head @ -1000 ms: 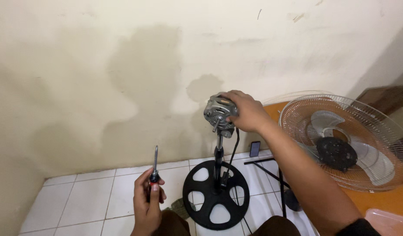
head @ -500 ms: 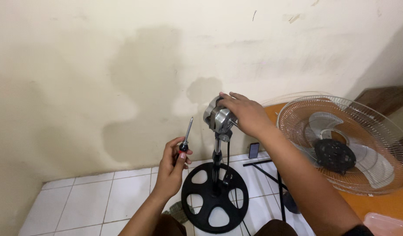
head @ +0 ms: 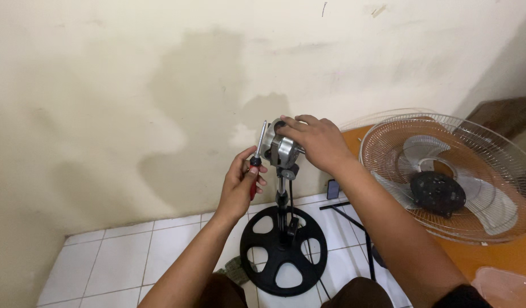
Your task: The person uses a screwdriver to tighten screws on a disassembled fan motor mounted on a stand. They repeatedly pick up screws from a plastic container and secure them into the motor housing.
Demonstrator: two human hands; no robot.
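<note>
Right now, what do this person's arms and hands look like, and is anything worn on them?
Both forearms are bare, with no gloves. The left hand and the right hand show no rings that I can make out, and no watch shows on either wrist. The only clothing in sight is a dark sleeve edge far up the right arm, at the bottom of the picture.

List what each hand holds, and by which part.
Left hand: screwdriver, by its red handle. Right hand: fan motor, gripped over its top.

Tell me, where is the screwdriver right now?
The screwdriver stands upright in the left hand, mid-picture in the head view, just left of the fan motor that the right hand steadies.
</note>
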